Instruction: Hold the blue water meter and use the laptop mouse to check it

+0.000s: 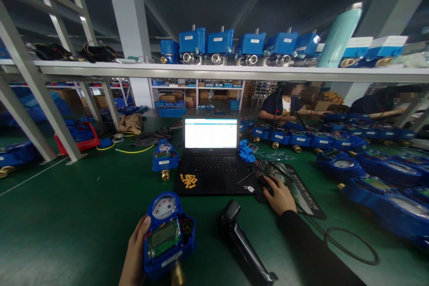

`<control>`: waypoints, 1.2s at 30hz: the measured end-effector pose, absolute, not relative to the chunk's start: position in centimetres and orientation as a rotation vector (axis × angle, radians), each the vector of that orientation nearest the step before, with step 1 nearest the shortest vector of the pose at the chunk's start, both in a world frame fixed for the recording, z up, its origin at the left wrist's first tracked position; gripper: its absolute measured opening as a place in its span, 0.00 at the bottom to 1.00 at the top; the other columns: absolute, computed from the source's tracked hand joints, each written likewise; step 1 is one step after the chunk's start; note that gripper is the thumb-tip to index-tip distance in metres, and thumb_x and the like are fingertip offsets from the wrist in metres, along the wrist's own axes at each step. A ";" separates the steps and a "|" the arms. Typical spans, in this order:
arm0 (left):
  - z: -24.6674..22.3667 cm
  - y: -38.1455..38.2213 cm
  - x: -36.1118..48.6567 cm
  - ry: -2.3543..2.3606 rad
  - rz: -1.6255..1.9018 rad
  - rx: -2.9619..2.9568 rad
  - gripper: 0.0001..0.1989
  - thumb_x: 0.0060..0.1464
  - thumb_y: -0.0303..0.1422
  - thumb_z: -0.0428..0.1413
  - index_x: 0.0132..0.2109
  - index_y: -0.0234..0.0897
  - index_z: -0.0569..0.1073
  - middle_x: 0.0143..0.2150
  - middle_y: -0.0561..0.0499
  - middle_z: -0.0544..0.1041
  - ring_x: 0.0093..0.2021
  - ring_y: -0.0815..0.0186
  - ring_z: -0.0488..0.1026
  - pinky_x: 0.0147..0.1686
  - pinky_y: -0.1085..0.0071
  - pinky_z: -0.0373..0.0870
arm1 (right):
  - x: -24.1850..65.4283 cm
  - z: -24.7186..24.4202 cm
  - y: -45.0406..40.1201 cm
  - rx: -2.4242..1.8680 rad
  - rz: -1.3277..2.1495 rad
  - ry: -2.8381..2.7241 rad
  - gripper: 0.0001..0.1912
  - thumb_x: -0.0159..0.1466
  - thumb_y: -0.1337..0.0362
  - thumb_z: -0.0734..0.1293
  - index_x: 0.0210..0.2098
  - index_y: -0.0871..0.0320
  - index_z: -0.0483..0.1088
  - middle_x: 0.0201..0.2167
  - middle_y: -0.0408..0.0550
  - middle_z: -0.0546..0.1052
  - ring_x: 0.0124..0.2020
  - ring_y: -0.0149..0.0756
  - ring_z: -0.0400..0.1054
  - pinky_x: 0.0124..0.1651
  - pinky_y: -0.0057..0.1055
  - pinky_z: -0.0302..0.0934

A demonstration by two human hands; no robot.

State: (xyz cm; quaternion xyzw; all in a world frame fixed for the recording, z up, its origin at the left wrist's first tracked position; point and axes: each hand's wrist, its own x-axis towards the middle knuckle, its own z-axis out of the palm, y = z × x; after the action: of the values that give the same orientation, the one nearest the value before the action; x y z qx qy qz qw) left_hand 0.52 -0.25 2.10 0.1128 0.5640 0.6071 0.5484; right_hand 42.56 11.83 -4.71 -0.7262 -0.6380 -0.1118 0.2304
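My left hand (136, 243) grips the left side of a blue water meter (169, 237), thumb along its edge. The meter has a round dial, a small LCD on a green circuit board and a brass fitting at its lower end. My right hand (280, 196) rests over a black computer mouse (266, 184) on a patterned mouse pad (298, 187). Between my hands lies a black handheld barcode scanner (243, 243). Beyond them stands an open laptop (211, 165), its screen lit mostly white. Small yellow pieces (189, 181) sit on its left palm rest.
Another blue meter (165, 161) stands left of the laptop. Several more meters (385, 201) crowd the right side. A blue crumpled glove (247, 151) lies beside the screen. A shelf (214, 71) with meters and a teal bottle (340, 35) spans above. Two people sit across the table.
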 end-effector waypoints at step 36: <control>1.4 -0.1 0.2 1.299 1.431 0.259 0.24 0.60 0.33 0.52 0.61 0.33 0.63 0.43 0.42 0.78 0.38 0.57 0.77 0.36 0.67 0.75 | 42.3 -4.4 11.7 -2.097 -0.301 -1.711 0.23 0.64 0.59 0.59 0.58 0.54 0.66 0.56 0.56 0.66 0.49 0.49 0.67 0.53 0.42 0.63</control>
State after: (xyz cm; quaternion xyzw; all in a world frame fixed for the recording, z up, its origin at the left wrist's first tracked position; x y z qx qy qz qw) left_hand 0.18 -0.11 1.36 0.1100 0.5515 0.6073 0.5612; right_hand 42.28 11.73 -4.35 -0.7533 -0.6147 -0.1080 0.2077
